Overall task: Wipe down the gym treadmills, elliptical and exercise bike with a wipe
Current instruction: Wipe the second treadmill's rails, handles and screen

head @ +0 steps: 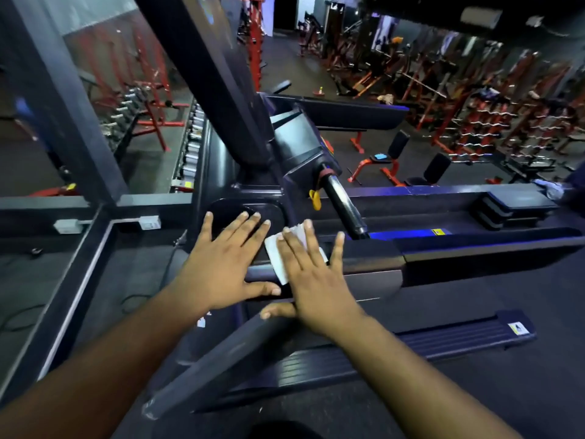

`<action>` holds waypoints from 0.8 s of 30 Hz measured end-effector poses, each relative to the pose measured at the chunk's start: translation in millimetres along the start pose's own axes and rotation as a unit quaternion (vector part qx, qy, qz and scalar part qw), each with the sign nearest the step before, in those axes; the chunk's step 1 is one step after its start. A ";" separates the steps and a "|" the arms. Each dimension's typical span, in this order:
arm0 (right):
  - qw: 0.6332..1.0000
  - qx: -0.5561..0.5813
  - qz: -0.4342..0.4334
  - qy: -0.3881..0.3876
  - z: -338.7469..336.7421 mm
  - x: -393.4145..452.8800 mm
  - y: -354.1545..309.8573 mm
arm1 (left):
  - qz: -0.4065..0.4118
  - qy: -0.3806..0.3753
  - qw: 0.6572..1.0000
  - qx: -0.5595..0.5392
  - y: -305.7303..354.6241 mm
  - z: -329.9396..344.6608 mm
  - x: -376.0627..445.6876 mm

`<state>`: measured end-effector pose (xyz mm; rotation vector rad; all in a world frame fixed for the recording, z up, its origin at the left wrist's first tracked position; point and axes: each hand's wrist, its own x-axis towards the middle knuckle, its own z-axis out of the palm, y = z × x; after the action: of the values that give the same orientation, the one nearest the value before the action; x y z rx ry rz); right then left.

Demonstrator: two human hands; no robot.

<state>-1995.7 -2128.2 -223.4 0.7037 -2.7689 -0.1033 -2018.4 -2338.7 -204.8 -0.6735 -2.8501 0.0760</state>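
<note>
The person leans over a dark, glossy plastic treadmill console [253, 198], both bare forearms reaching forward. The left hand [221, 264] lies flat with fingers straight and spread, its fingertips on a rounded black recess in the console, its grip slack and holding nothing. The right hand [313, 280] is also flat, fingers straight and fanned, pressing a small white rectangular wipe [278, 258] against the console's lower edge; the wipe shows beside and under the fingers, between the two hands. A black cylindrical handlebar [345, 207] with a yellow clip [315, 199] at its base juts out just beyond the right fingertips. Red-framed weight benches [376, 167] and racks stand on the gym floor well beyond.
</note>
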 end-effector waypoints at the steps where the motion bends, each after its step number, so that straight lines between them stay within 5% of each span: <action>1: 1.000 -0.012 -0.008 -0.009 -2.2 1.7 5.3 | -0.009 -0.004 1.000 -0.008 -8.5 0.1 -5.0; 7: 0.997 -0.030 0.055 -0.044 -0.4 -8.8 4.9 | -0.038 0.013 0.993 -0.110 -30.5 7.0 -22.1; 17: 0.997 0.012 -0.080 -0.002 -6.0 30.6 -60.6 | -0.021 -0.016 0.986 -0.167 -59.4 9.5 -27.5; 24: 0.986 0.047 0.089 -0.129 -30.8 36.9 -8.3 | -0.028 -0.034 0.985 -0.167 -62.8 5.0 -20.8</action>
<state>-2014.1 -2153.0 -185.7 0.4913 -3.0892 -0.0289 -2028.7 -2404.1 -207.6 -0.6610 -2.9749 -0.4051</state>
